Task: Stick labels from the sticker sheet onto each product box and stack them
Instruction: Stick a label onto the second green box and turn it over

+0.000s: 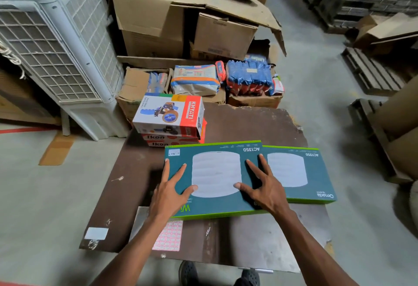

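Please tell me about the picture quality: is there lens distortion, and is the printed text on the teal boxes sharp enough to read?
Head view: wide-angle bending curves the air cooler and the floor edges; light is dim and even, with soft shadows beside the left hand and right hand. "AC1350" reads clearly on the near teal box, smaller print is blurred, and the sticker sheet shows only a grid.

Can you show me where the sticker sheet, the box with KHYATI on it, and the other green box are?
sticker sheet [168,236]: head view, middle of the pink grid.
KHYATI box [168,110]: head view, top face.
second green box [316,172]: head view, bare teal top.
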Available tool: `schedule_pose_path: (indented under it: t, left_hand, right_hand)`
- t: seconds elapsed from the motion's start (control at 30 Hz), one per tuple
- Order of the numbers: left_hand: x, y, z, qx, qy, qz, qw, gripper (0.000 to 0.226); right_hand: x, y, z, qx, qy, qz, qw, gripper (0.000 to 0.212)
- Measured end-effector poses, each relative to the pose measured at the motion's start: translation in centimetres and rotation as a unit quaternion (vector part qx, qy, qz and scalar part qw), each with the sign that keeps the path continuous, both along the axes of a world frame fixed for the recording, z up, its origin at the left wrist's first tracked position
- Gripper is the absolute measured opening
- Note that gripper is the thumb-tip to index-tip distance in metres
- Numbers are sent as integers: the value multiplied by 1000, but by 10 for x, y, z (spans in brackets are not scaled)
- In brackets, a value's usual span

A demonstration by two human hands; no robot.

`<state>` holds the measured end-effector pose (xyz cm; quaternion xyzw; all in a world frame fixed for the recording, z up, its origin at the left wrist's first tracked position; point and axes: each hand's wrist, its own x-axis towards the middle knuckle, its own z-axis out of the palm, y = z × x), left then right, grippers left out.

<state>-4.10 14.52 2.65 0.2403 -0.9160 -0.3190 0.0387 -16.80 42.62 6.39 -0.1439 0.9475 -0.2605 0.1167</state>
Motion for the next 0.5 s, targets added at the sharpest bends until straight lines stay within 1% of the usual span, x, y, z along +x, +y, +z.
schedule_pose_path:
  t: [0.23, 0.33, 0.5]
  left_hand:
    - [-61, 79, 16, 22, 17, -44, 999, 78]
    - [-90, 118, 19, 51, 6, -66, 996, 82]
    - [-142, 179, 15, 73, -21, -99, 992, 81]
  right_hand:
    - [-37, 86, 15, -25, 9, -52, 998, 92]
    - [-60, 127, 19, -16, 13, -74, 997, 89]
    - [-99, 197, 8, -23, -13, -95, 995, 88]
